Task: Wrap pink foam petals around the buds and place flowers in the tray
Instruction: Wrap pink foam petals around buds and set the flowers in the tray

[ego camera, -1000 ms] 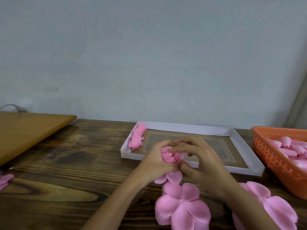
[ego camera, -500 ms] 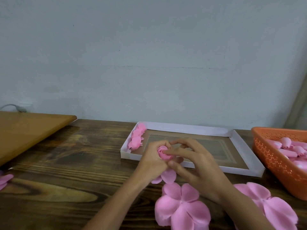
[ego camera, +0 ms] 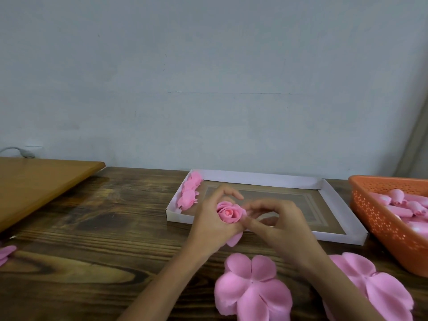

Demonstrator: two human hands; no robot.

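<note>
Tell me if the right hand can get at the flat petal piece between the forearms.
Probably yes: the petal piece lies uncovered close to the right hand. Its fingers pinch the flower, though, so it must let go first.

The base of the flower (ego camera: 229, 213) is buried in the curled fingers of the left hand (ego camera: 208, 225), and the right hand (ego camera: 278, 225) covers part of the near wall of the tray (ego camera: 266, 178). Right of the grip the orange basket (ego camera: 382, 218) runs off the picture's edge, and nearer than the grip the middle petal sheet (ego camera: 252, 290) and the right petal sheet (ego camera: 379, 290) are cut by the bottom edge. Beyond the grip to its left, the finished flowers (ego camera: 188, 193) blur together, so their number cannot be told.
</note>
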